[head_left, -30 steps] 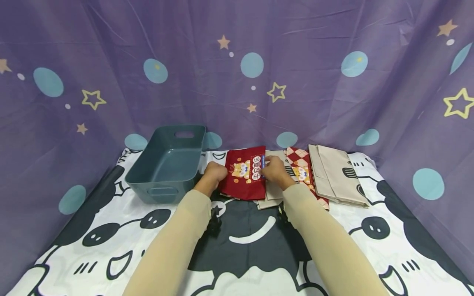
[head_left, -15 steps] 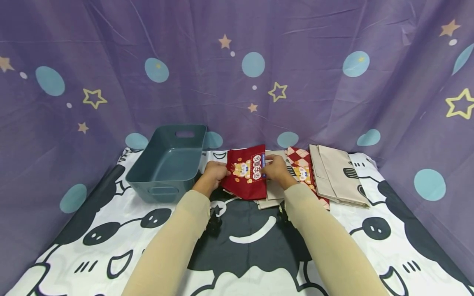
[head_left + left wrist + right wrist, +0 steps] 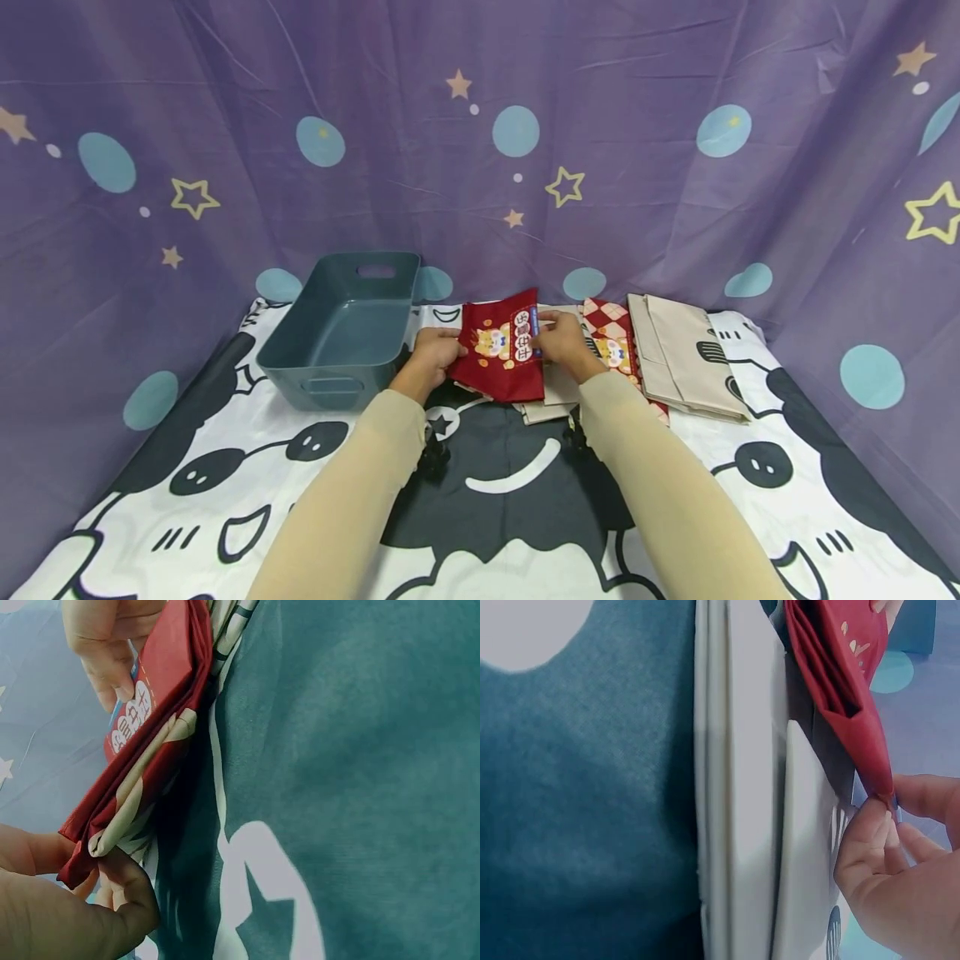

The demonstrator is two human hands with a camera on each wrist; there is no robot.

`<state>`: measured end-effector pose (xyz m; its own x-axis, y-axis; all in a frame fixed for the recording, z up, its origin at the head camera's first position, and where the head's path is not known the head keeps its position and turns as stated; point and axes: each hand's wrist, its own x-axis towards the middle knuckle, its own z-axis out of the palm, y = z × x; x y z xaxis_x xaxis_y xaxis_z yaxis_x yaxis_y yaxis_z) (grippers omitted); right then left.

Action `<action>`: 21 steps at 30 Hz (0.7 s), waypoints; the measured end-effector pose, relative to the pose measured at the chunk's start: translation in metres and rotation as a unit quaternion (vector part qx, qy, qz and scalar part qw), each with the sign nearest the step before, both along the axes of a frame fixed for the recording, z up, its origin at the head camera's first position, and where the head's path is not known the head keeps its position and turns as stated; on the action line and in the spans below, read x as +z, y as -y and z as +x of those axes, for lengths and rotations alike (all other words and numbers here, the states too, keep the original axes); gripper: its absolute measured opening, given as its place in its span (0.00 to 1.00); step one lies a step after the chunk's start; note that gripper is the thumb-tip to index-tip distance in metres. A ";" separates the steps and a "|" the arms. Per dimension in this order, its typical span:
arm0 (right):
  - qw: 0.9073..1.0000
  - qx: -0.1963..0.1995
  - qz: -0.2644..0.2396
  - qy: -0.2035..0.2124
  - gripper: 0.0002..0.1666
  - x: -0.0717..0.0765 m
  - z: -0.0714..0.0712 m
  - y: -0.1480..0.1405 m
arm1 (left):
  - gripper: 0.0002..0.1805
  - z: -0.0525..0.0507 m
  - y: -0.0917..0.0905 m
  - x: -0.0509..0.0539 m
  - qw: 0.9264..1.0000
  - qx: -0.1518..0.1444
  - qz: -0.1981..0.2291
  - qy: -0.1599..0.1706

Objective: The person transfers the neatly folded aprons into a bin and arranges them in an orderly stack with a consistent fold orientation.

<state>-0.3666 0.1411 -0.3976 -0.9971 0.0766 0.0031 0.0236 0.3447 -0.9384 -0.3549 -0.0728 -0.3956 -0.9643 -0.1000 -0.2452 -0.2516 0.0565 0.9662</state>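
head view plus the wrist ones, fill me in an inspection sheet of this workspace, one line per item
surface: patterned cloth with a dark and white cartoon print
job's things: red folded piece with a cartoon animal and lettering, held between both hands
clutter: beige folded stack partly hidden by the red piece in the head view; red-and-white checked piece and large beige folded piece to its right; blue-grey bin at left
grippers: left hand pinches the red piece's left edge; right hand pinches its right edge
cables: nothing seen
surroundings: purple backdrop with stars and light-blue ovals
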 end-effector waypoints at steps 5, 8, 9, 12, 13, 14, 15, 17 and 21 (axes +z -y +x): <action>1.000 0.002 -0.008 0.000 0.34 -0.001 0.000 -0.003 | 0.27 0.001 0.000 -0.002 1.000 0.015 -0.004 -0.013; 1.000 0.003 -0.013 -0.005 0.34 -0.002 -0.001 -0.004 | 0.27 0.003 0.000 -0.002 1.000 0.020 -0.003 -0.022; 1.000 0.003 -0.015 -0.008 0.34 -0.001 -0.002 -0.005 | 0.27 0.003 0.000 -0.002 0.999 0.022 -0.003 -0.024; 1.000 0.005 -0.022 -0.011 0.35 -0.001 -0.002 -0.007 | 0.27 0.004 0.001 -0.001 0.999 0.023 -0.002 -0.027; 1.000 0.007 -0.027 -0.010 0.35 0.000 -0.002 -0.008 | 0.27 0.005 0.001 -0.001 0.999 0.022 0.000 -0.028; 0.999 0.008 -0.031 -0.007 0.35 0.001 -0.002 -0.009 | 0.27 0.005 0.001 0.000 0.999 0.021 0.002 -0.028; 0.999 0.008 -0.037 -0.006 0.35 0.001 -0.002 -0.011 | 0.27 0.005 0.001 0.000 0.999 0.018 0.007 -0.029; 0.999 0.010 -0.048 -0.001 0.35 0.002 -0.002 -0.014 | 0.27 0.004 0.001 0.000 0.999 0.014 0.019 -0.032; 0.998 0.018 -0.064 0.009 0.35 0.007 -0.001 -0.020 | 0.28 0.003 0.002 0.001 0.998 0.006 0.036 -0.041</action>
